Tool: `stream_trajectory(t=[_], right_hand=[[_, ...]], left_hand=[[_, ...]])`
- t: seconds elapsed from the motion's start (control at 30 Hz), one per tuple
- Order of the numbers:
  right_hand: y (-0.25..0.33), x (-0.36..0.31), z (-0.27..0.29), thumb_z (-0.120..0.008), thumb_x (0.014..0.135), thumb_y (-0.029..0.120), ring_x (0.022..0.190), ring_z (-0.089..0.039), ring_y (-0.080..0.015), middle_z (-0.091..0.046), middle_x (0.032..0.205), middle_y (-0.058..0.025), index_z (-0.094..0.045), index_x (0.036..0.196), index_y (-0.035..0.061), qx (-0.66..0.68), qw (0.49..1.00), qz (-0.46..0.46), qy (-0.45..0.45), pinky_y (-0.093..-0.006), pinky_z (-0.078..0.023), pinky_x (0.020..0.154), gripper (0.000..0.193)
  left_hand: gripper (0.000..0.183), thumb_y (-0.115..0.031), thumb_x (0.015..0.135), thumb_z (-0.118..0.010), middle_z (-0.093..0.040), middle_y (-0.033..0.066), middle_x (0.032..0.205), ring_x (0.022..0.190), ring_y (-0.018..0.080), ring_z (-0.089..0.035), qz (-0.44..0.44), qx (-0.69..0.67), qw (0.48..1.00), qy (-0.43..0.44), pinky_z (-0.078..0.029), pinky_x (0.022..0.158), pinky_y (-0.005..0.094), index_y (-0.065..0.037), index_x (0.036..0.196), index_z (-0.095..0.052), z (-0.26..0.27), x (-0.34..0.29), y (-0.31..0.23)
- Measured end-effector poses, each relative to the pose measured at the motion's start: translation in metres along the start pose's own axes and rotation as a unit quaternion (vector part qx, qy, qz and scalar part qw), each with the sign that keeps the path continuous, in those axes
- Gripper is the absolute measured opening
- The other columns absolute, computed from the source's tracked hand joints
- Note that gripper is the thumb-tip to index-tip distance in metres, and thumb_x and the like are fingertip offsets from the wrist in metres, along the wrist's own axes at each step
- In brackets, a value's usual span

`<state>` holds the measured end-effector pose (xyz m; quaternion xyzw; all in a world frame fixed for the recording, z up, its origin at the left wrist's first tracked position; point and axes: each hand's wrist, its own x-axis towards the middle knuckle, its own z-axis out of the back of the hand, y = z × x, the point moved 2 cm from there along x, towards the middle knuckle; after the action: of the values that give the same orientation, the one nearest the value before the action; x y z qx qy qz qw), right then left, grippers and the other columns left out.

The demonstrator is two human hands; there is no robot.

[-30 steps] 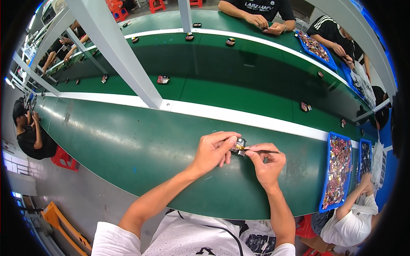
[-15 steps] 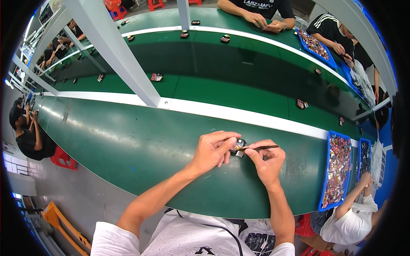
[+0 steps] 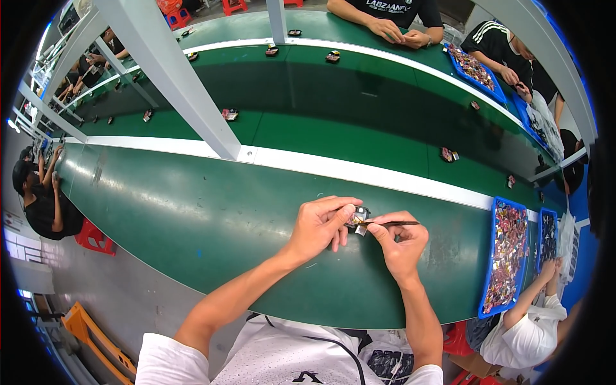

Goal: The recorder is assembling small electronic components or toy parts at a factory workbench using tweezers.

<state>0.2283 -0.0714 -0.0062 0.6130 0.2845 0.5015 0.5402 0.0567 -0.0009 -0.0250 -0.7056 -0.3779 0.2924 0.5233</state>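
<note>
Room over green tabletop (image 3: 179,205) beside the left hand (image 3: 316,228), blue tray (image 3: 492,244) barring right, grey post (image 3: 168,74) beyond

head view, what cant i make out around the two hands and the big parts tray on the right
In the head view:
- small black device: left side hidden by the left hand; inner details too small
- dark thin tool: partly covered by the fingers of the right hand; tip too small to tell if it touches
- larger blue tray: floor hidden under piled small parts
- white shirt: cut off by the lower edge
</note>
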Motion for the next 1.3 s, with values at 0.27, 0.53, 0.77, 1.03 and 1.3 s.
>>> stream_trajectory(t=[0.27,0.53,0.77,1.03,1.3], right_hand=[[0.000,-0.001,0.000,-0.082,0.081,-0.003,0.049,-0.037,0.0011,-0.061,0.067,0.0040,-0.074,0.087,-0.0002,-0.005,1.000,-0.004,0.002,-0.0198,-0.023,0.045,0.010],[0.001,-0.002,-0.001,-0.080,0.082,-0.003,0.050,-0.040,0.0009,-0.062,0.067,0.0032,-0.073,0.088,-0.0006,-0.004,1.000,-0.022,0.001,-0.0192,-0.026,0.045,0.011],[0.003,-0.002,0.001,-0.081,0.080,-0.004,0.050,-0.043,0.0002,-0.071,0.076,-0.0023,-0.073,0.089,-0.0009,-0.014,1.000,0.020,-0.014,-0.0190,-0.030,0.046,0.012],[0.011,-0.003,-0.004,-0.084,0.076,-0.002,0.045,-0.045,-0.0025,-0.076,0.084,-0.0086,-0.074,0.087,0.0021,-0.072,0.989,0.126,0.006,-0.0202,-0.031,0.042,0.015],[0.011,-0.002,-0.003,-0.083,0.076,-0.003,0.045,-0.046,-0.0023,-0.076,0.084,-0.0086,-0.075,0.088,0.0021,-0.086,0.989,0.123,-0.002,-0.0202,-0.031,0.042,0.015]], left_hand=[[0.030,-0.015,0.105,-0.057,-0.059,0.0100,0.091,0.057,0.0154,-0.064,0.000,-0.004,1.000,-0.006,-0.051,0.042,0.0230,0.009,0.120,-0.066,0.000,0.001,-0.002],[0.027,-0.012,0.104,-0.058,-0.061,0.0102,0.090,0.055,0.0141,-0.063,-0.003,-0.002,1.000,-0.014,-0.049,0.041,0.0231,0.008,0.117,-0.068,0.000,0.000,0.000],[0.026,-0.013,0.103,-0.060,-0.065,0.0106,0.084,0.053,0.0128,-0.062,-0.003,-0.007,0.998,-0.057,-0.048,0.040,0.0228,0.008,0.116,-0.068,0.002,0.000,-0.001],[0.025,-0.012,0.102,-0.060,-0.065,0.0110,0.085,0.054,0.0124,-0.062,-0.025,0.011,0.997,-0.070,-0.048,0.041,0.0228,0.008,0.117,-0.068,0.000,-0.001,-0.003],[0.024,-0.011,0.102,-0.060,-0.064,0.0107,0.089,0.055,0.0124,-0.063,-0.028,0.014,0.997,-0.068,-0.048,0.042,0.0228,0.007,0.116,-0.068,0.000,-0.001,-0.002]])
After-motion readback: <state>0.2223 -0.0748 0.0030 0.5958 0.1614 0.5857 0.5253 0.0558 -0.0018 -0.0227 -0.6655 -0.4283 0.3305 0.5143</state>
